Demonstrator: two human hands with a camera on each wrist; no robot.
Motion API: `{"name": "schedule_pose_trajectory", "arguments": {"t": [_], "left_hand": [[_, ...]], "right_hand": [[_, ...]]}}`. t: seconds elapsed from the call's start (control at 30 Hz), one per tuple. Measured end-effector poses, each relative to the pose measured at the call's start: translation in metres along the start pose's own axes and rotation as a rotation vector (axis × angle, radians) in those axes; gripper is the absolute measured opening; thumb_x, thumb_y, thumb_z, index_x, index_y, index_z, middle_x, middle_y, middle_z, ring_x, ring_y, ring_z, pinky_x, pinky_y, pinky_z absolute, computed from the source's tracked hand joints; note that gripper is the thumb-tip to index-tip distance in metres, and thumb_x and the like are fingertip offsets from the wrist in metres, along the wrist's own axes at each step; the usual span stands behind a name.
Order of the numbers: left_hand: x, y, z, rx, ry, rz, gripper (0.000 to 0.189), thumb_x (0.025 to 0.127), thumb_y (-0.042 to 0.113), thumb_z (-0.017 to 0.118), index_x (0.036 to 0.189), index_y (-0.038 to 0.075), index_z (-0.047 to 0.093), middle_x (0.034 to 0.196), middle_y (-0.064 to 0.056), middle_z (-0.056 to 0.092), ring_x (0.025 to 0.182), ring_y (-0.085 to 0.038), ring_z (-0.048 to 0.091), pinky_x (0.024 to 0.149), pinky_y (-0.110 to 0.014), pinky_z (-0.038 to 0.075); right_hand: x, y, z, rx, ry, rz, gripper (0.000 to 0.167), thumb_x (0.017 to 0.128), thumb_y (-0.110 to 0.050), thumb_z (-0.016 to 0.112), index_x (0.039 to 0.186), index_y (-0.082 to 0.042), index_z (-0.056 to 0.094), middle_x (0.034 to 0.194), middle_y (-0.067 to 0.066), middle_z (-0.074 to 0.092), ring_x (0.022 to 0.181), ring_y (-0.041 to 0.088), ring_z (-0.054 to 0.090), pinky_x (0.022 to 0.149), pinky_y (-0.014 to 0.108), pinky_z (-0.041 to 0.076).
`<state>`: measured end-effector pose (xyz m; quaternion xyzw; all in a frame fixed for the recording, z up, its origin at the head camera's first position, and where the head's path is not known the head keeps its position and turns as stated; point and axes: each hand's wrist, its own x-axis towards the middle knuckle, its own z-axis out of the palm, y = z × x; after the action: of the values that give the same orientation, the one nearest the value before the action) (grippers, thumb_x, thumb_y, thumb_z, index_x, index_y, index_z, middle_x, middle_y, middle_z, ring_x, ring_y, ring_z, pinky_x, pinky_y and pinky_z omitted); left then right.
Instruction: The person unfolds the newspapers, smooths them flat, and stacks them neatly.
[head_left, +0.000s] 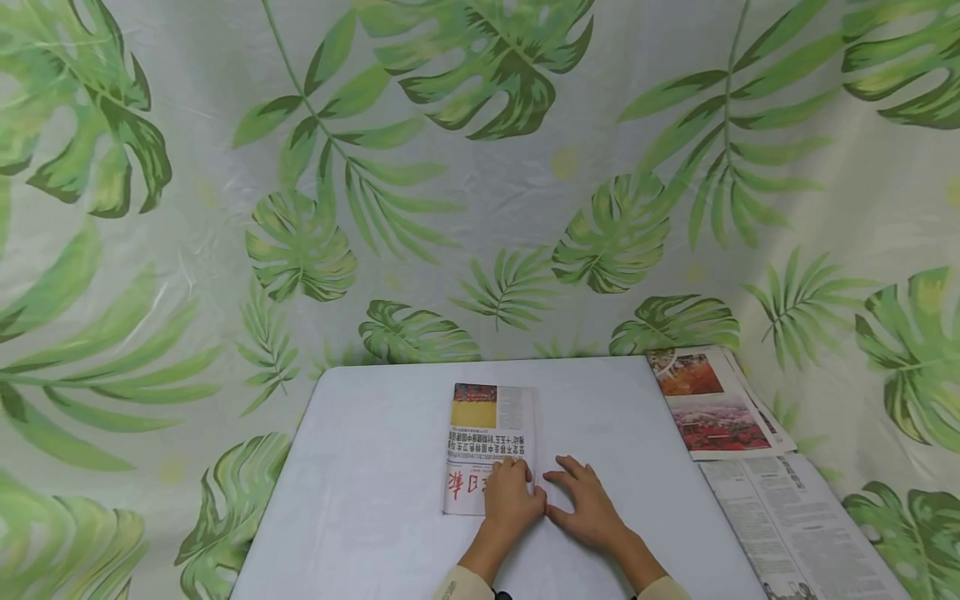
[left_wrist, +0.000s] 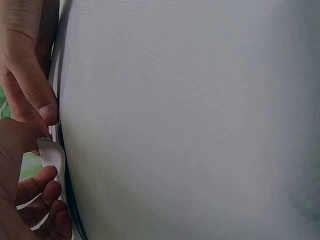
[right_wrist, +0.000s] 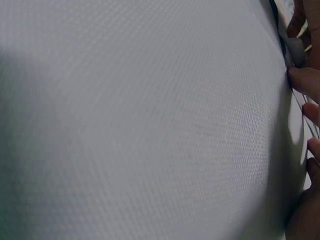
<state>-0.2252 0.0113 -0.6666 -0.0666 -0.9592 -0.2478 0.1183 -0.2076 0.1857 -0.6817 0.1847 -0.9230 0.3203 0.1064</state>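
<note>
A folded newspaper point(head_left: 472, 450) lies on the white table, with red characters near its lower end and a picture at its upper end. My left hand point(head_left: 512, 500) holds its lower right part, fingers bent over the paper and thumb at the edge. In the left wrist view, a bent white flap of paper point(left_wrist: 53, 154) shows between the thumb and curled fingers of that left hand point(left_wrist: 25, 185). Just right of it, my right hand point(head_left: 588, 504) rests with fingers spread, fingertips by the paper's right edge. The right wrist view shows its fingertips point(right_wrist: 311, 111) along the side.
Two other newspaper pieces lie along the table's right side: a sheet with colour photos point(head_left: 712, 408) and a mostly text sheet point(head_left: 795, 517) nearer me. Both reach past the white table point(head_left: 360, 467). A leaf-patterned curtain point(head_left: 420, 208) hangs behind.
</note>
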Motion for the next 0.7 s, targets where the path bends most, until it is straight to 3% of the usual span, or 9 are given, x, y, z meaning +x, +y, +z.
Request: {"name": "schedule_pose_trajectory", "arguments": {"t": [0.23,0.37,0.47,0.7], "left_hand": [[0.001,0.0,-0.002,-0.06,-0.029,0.004,0.017,0.072,0.02,0.076,0.072,0.017,0.059,0.07,0.004,0.055,0.062,-0.012,0.047,0.054,-0.028,0.038],[0.0,-0.004,-0.005,-0.149,-0.071,-0.002,0.013,0.076,0.017,0.076,0.074,0.014,0.063,0.066,0.006,0.056,0.057,-0.009,0.047,0.051,-0.024,0.039],[0.0,-0.008,-0.009,-0.223,-0.101,0.018,0.007,0.082,0.013,0.075,0.086,0.01,0.071,0.064,0.009,0.056,0.055,-0.004,0.047,0.049,-0.021,0.04],[0.0,-0.017,-0.013,-0.267,-0.13,0.118,0.028,0.089,0.008,0.072,0.117,0.011,0.071,0.068,0.011,0.054,0.054,0.001,0.043,0.05,-0.018,0.038]], "right_hand": [[0.0,0.0,-0.004,0.021,-0.065,0.043,0.049,0.081,-0.036,0.083,0.124,-0.016,0.071,0.148,0.018,0.055,0.142,0.044,0.047,0.118,0.069,0.027],[0.001,-0.002,-0.004,0.023,-0.089,0.076,0.049,0.083,-0.038,0.082,0.125,-0.016,0.071,0.15,0.017,0.054,0.144,0.044,0.044,0.121,0.067,0.024],[0.001,-0.003,-0.004,0.034,-0.086,0.093,0.049,0.085,-0.041,0.08,0.126,-0.017,0.071,0.151,0.018,0.053,0.146,0.044,0.042,0.122,0.066,0.022],[0.001,-0.004,0.001,-0.006,-0.045,0.082,0.05,0.086,-0.047,0.078,0.127,-0.019,0.072,0.149,0.018,0.055,0.143,0.045,0.045,0.12,0.068,0.025]]}}
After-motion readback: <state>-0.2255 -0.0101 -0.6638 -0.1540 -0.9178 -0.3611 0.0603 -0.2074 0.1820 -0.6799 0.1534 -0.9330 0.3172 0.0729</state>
